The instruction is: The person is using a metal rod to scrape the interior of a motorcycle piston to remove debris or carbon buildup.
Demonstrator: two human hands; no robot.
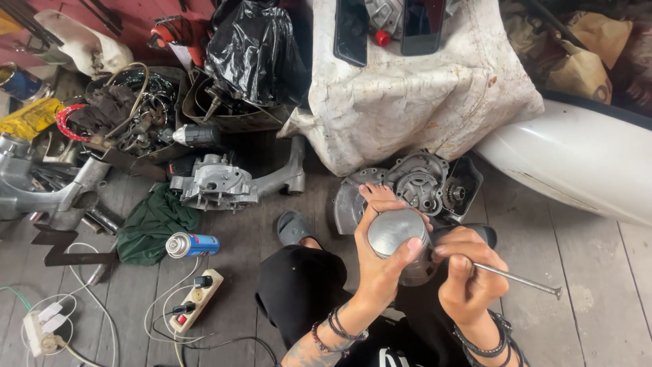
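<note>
My left hand [382,261] is wrapped around a round silver metal piston [396,232], its flat crown facing up at me. My right hand [468,275] grips a long thin metal rod [519,278] that sticks out to the right; its inner end meets the side of the piston. Both hands hover above my lap, near my bare foot [375,194]. A grey engine case half [419,182] lies on the floor just beyond the foot.
Another grey engine casing [221,183] lies left of centre beside a green rag [153,224], a spray can [191,245] and a power strip [197,299]. A dirty white sack [414,95], a black bag [255,51], a white scooter panel [577,160] and a box of parts [129,115] ring the wooden floor.
</note>
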